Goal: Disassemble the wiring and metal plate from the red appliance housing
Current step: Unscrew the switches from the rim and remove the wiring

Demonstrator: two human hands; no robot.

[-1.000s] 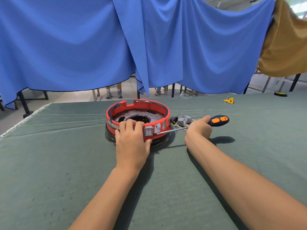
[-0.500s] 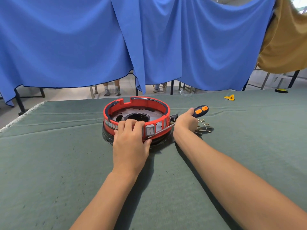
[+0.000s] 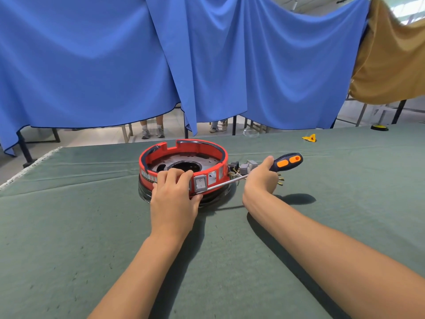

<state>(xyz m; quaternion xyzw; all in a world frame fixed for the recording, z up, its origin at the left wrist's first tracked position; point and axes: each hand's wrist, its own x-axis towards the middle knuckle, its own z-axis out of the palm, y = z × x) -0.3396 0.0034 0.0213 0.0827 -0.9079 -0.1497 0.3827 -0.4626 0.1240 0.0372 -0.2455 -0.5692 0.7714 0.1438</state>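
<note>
Near the far edge of the table (image 3: 69, 226), left of its middle, stands the housing (image 3: 182, 168), a round red ring seated on a dark base (image 3: 216, 197). The left hand (image 3: 173, 199) reaches forward from a bare, straight forearm and lies over the near rim: the fingers (image 3: 174, 176) curl over the rim's top and the thumb presses the outer wall low down, so the hand grips the ring. Just right of those fingers, a grey rocker switch (image 3: 200, 183) sits in the wall.

Inside the ring lies the metal plate (image 3: 184, 161), grey, with a large dark round opening at its centre and smaller holes around it.

Immediately right of the housing, a cluster of wiring (image 3: 243, 169) with grey connector blocks and brass terminals rests on the cloth, touching or nearly touching the wall; which cannot be told.

The right hand (image 3: 261, 180) comes in from the right on a bare forearm, fingers wrapped tight round the screwdriver (image 3: 286, 161), thumb extended along its dark-and-orange handle. The shaft slants down and left to the housing's near wall, below the switch; the tip itself is not visible.

Toward the far right corner lie a small yellow piece (image 3: 309, 138) and a yellow-and-black disc (image 3: 379, 127). Blue drapes (image 3: 115, 65) hang beyond the far edge.
</note>
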